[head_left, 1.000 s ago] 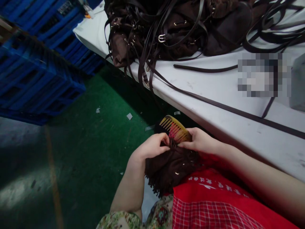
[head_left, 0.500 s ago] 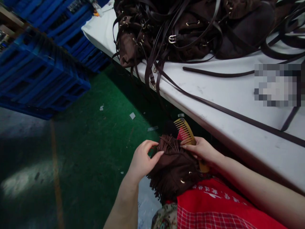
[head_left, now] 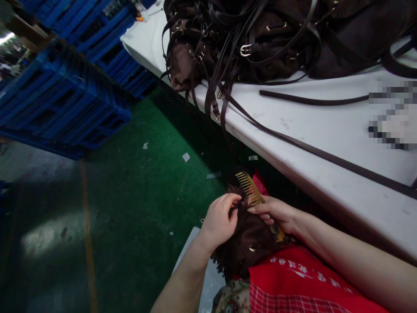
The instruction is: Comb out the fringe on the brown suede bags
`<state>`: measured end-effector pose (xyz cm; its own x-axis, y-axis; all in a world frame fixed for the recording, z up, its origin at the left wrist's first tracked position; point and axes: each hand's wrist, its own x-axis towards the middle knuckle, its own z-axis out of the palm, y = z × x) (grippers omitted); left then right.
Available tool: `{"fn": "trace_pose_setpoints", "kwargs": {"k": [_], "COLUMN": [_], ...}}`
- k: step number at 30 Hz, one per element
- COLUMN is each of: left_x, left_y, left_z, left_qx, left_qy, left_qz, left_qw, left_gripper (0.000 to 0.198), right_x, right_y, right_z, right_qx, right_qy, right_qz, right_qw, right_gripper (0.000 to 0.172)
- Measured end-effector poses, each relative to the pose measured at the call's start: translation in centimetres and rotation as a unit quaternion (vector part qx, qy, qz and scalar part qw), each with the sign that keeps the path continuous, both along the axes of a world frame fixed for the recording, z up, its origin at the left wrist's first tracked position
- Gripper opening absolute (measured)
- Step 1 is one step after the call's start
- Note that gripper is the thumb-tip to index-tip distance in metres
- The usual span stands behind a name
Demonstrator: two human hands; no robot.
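A dark brown fringed bag with small gold-coloured eyelets lies across the lap, over a red apron. My left hand is curled at the bag's fringe, with some strands at the fingertips; the thumb tip is partly lost against the dark material. In my right hand is a yellowish wide-toothed comb, gripped along its lower part. Its teeth point left, beside the fringe, and its lower end shows below the palm.
A white-covered table runs along the right, with a heap of brown bags and a long dark strap on it. Blue pallets are stacked at the left. Paper scraps lie on the green floor.
My left hand has moved right and curled closer over the fringe. The comb sits slightly lower with my right hand. The view has shifted a little, so the table and pallets appear further right.
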<state>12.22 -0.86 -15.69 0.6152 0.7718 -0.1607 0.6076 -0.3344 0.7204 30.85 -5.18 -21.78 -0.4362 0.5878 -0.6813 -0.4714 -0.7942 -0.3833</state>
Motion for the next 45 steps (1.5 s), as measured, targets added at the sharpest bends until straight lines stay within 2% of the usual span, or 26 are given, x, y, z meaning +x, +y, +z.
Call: {"fn": "trace_pose_setpoints", "kwargs": {"k": [2, 4, 6, 7, 9, 10, 13, 15, 20, 25, 28, 31, 33, 35, 37, 39, 40, 41, 42, 44, 45], "left_x": [-0.1, -0.8, -1.9, -2.6, -3.5, -3.8, -3.2, -2.3, 0.2, 2.1, 2.9, 2.9, 2.4, 1.7, 1.1, 0.7, 0.5, 0.4, 0.3, 0.0, -0.1], "left_y": [0.3, 1.1, 2.2, 2.7, 3.6, 3.9, 3.9, 3.5, 2.6, 2.7, 3.4, 4.5, 5.5, 6.3, 6.7, 6.4, 6.0, 5.6, 5.1, 4.5, 4.4], "left_z": [-0.1, -0.7, -1.9, -2.5, -3.8, -4.4, -5.3, -5.6, -5.8, -4.4, -3.3, -3.0, -3.1, -3.1, -2.7, -1.7, -1.1, -0.3, 0.5, 1.9, 2.5], "left_qx": [-0.023, 0.010, 0.047, 0.037, -0.050, -0.110, -0.240, -0.275, -0.305, -0.409, -0.453, -0.480, -0.464, -0.405, -0.292, -0.177, -0.134, -0.105, -0.089, -0.070, -0.061], "left_qy": [-0.070, -0.128, -0.168, -0.179, -0.195, -0.209, -0.298, -0.343, -0.376, -0.366, -0.352, -0.365, -0.354, -0.322, -0.293, -0.276, -0.259, -0.230, -0.192, -0.101, -0.060], "left_qz": [-0.015, 0.030, 0.155, 0.222, 0.296, 0.299, 0.243, 0.218, 0.204, 0.169, 0.148, 0.116, 0.095, 0.111, 0.183, 0.253, 0.262, 0.243, 0.194, 0.049, -0.024], "left_qw": [0.997, 0.991, 0.972, 0.958, 0.934, 0.925, 0.891, 0.871, 0.850, 0.819, 0.806, 0.789, 0.806, 0.849, 0.892, 0.910, 0.920, 0.937, 0.958, 0.991, 0.996], "left_gripper": [0.046, 0.045, 0.038, 0.035, 0.034, 0.035, 0.041, 0.044, 0.043, 0.058, 0.064, 0.059, 0.051, 0.046, 0.041, 0.036, 0.033, 0.031, 0.029, 0.028, 0.030], "right_x": [0.0, -0.1, 0.0, 0.0, 0.2, 0.3, 0.5, 0.5, 0.0, -0.6, -0.7, -0.5, -0.4, -0.4, -0.4, -0.4, -0.3, -0.3, -0.2, 0.0, 0.1], "right_y": [0.1, 0.2, 0.2, 0.2, 0.3, 0.4, 1.0, 1.6, 2.9, 2.8, 2.6, 2.2, 1.8, 1.4, 0.8, 0.4, 0.2, 0.1, 0.0, -0.2, -0.3], "right_z": [-0.2, -0.4, -0.6, -0.7, -0.7, -0.7, -0.5, -0.3, -0.4, -0.5, -0.1, 0.2, 0.2, 0.0, -0.2, -0.2, -0.2, 0.0, 0.1, 0.6, 0.8], "right_qx": [-0.013, -0.025, -0.032, -0.034, -0.035, -0.035, -0.029, -0.017, 0.024, 0.101, 0.135, 0.132, 0.119, 0.110, 0.109, 0.115, 0.120, 0.125, 0.130, 0.137, 0.139], "right_qy": [0.028, 0.052, 0.063, 0.063, 0.060, 0.060, 0.078, 0.094, 0.096, 0.016, -0.019, -0.014, 0.004, 0.016, 0.018, 0.021, 0.025, 0.029, 0.034, 0.043, 0.049], "right_qz": [-0.011, -0.017, -0.024, -0.028, -0.034, -0.029, 0.008, 0.029, 0.061, 0.148, 0.180, 0.174, 0.164, 0.139, 0.094, 0.056, 0.045, 0.037, 0.031, 0.015, 0.009], "right_qw": [0.999, 0.998, 0.997, 0.997, 0.997, 0.997, 0.997, 0.995, 0.993, 0.984, 0.974, 0.976, 0.979, 0.984, 0.989, 0.992, 0.991, 0.991, 0.990, 0.990, 0.989], "right_gripper": [0.037, 0.034, 0.034, 0.035, 0.036, 0.036, 0.038, 0.042, 0.045, 0.019, 0.023, 0.030, 0.037, 0.039, 0.039, 0.039, 0.039, 0.039, 0.038, 0.035, 0.034]}}
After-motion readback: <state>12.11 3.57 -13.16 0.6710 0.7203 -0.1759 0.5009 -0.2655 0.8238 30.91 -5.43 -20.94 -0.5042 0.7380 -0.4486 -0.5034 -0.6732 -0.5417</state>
